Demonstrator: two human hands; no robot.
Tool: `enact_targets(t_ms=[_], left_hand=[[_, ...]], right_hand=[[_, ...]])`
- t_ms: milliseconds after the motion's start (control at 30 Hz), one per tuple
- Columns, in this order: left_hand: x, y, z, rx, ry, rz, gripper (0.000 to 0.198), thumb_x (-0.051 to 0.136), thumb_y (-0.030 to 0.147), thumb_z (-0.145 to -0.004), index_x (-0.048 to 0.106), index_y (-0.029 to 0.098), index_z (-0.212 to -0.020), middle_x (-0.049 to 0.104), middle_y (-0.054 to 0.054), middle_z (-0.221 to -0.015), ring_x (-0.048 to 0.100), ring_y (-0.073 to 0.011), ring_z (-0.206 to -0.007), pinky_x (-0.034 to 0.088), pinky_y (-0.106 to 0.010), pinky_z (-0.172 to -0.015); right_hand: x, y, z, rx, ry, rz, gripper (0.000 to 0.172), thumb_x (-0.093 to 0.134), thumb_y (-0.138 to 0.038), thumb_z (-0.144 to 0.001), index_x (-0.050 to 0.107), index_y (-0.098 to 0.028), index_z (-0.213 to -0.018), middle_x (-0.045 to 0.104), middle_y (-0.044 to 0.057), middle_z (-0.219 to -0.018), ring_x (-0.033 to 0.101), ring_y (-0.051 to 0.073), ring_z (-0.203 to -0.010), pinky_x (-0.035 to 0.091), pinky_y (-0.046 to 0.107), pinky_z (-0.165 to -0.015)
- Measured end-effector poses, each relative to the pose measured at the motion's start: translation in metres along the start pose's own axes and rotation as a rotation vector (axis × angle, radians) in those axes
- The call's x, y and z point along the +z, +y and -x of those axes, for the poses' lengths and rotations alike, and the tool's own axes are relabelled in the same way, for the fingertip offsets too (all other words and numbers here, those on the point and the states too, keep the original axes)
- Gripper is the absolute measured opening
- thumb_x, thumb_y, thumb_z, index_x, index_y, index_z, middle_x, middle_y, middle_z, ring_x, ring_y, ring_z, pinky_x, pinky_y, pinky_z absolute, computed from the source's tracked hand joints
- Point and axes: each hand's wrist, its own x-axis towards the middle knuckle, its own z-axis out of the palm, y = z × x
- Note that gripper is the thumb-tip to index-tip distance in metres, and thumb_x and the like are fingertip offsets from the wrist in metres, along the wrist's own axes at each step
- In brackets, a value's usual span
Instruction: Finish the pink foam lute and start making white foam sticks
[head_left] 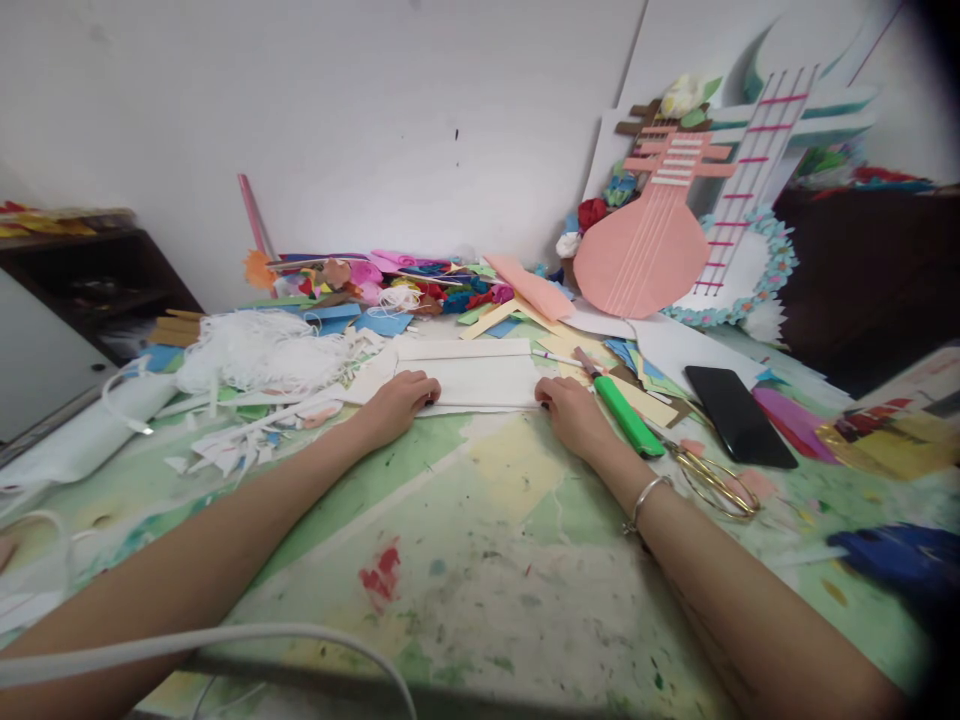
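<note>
A folded sheet of white paper (472, 380) lies on the paint-stained table, with a narrow folded strip along its far edge. At its near left corner is my left hand (401, 403), fingers curled and pinching the edge. The near right corner is gripped by my right hand (570, 415) in the same way; its fingertips are partly hidden. Just beyond my right hand lie a green utility knife (628, 415) and gold-handled scissors (716, 480). A thin white stick with purple marks (556, 357) points toward the paper's right side.
White paper shreds (259, 350) heap on the left. Coloured scraps line the wall behind. A pink paper lute (641, 250) leans at back right. A black phone (739, 415) and a blue tool (900, 560) lie at right. A white cable (300, 632) crosses the foreground.
</note>
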Motion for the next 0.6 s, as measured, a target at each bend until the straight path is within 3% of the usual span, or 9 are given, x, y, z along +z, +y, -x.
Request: enact_targets(t_ms=[267,600], left_hand=[[0.0004,0.0013,0.0017,0.035,0.004,-0.082,0.022,0.034,0.011,-0.085,0.054,0.02,-0.08,0.054,-0.006,-0.081,0.05,-0.0203,-0.082,0.04,-0.033,-0.074],[0.0037,-0.0046,-0.0022,-0.068,-0.027,-0.026,0.014,0.038,0.009,-0.08,0.049,0.019,-0.078,0.055,-0.007,-0.082,0.05,-0.021,-0.081,0.042,-0.034,-0.074]], right_hand=[[-0.0002,0.0022,0.0003,0.008,0.007,-0.005,0.026,0.042,-0.001,-0.078,0.062,-0.018,-0.076,0.06,0.006,-0.077,0.051,0.019,-0.078,0.032,0.026,-0.068],[-0.0013,0.0038,-0.001,-0.005,-0.01,-0.027,0.026,0.043,-0.001,-0.08,0.064,-0.017,-0.079,0.063,0.007,-0.082,0.053,0.019,-0.084,0.036,0.025,-0.072]])
